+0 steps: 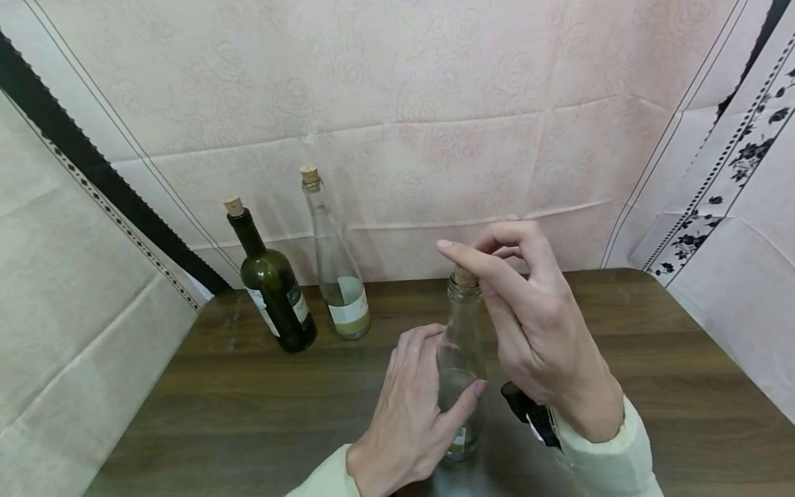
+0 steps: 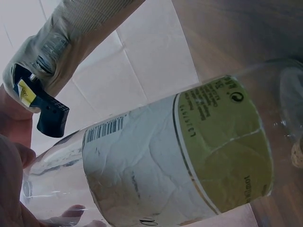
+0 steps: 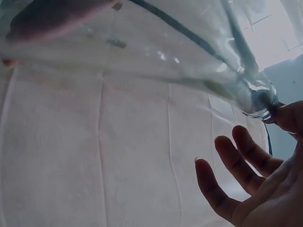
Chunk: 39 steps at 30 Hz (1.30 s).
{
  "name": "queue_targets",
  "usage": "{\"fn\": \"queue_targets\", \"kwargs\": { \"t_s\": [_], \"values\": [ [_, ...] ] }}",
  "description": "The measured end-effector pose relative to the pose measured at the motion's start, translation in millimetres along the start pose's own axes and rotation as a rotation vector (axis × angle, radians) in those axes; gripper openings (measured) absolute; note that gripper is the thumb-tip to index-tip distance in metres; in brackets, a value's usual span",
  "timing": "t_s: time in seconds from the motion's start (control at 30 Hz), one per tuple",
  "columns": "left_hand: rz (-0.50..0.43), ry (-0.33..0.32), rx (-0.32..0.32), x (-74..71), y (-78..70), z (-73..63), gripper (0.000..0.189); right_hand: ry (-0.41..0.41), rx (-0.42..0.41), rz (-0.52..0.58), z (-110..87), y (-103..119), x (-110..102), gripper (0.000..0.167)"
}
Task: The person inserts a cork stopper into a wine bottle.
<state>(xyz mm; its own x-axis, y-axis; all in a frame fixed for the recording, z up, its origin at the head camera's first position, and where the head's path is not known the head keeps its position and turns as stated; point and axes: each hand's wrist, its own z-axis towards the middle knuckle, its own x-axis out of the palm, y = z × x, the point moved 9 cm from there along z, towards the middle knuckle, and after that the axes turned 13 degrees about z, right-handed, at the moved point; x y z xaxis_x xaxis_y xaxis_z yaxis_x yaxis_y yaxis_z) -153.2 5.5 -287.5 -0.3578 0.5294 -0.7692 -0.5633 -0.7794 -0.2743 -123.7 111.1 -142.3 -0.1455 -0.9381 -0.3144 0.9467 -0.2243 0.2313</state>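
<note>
A clear glass bottle (image 1: 461,338) stands upright near the table's front, with a cork (image 1: 466,277) at its mouth. My left hand (image 1: 419,414) grips the bottle's body, thumb on the near side and fingers on the left. At the mouth, my right hand (image 1: 537,317) holds the cork; one finger lies across its top. In the right wrist view, the other fingers of my right hand (image 3: 246,175) are spread away from the glass neck (image 3: 255,94). A white and green label (image 2: 161,151) covers part of the bottle in the left wrist view.
At the back left stand a dark green wine bottle (image 1: 270,276) and a clear bottle (image 1: 338,269), both corked. A patterned cloth (image 1: 404,159) hangs behind the wooden table (image 1: 248,428). A cork piece (image 2: 297,153) shows near the bottle's base; whether inside or behind I cannot tell.
</note>
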Motion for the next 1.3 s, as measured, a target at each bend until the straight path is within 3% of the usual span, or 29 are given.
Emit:
{"fn": "queue_targets", "kwargs": {
  "t_s": [0.13,0.43,0.7,1.0,1.3],
  "values": [
    [0.008,0.010,-0.006,0.8,0.9,0.0,0.060,-0.004,-0.019,-0.011,-1.0,-1.0,-0.4,0.040],
    [0.037,-0.034,0.025,-1.9,-1.3,1.5,0.056,-0.059,-0.032,0.014,1.4,2.1,-0.2,0.053],
    [0.045,0.007,0.002,-0.2,1.3,0.3,0.057,-0.048,0.037,-0.027,-2.4,-0.3,0.8,0.057],
    [0.021,0.011,-0.011,0.4,5.7,5.5,0.054,-0.141,0.100,-0.044,-11.9,-8.1,-16.2,0.051],
    [-0.018,0.037,-0.087,3.1,25.9,16.0,0.054,-0.049,0.185,-0.111,-32.0,-24.6,-26.5,0.039]
  ]
}}
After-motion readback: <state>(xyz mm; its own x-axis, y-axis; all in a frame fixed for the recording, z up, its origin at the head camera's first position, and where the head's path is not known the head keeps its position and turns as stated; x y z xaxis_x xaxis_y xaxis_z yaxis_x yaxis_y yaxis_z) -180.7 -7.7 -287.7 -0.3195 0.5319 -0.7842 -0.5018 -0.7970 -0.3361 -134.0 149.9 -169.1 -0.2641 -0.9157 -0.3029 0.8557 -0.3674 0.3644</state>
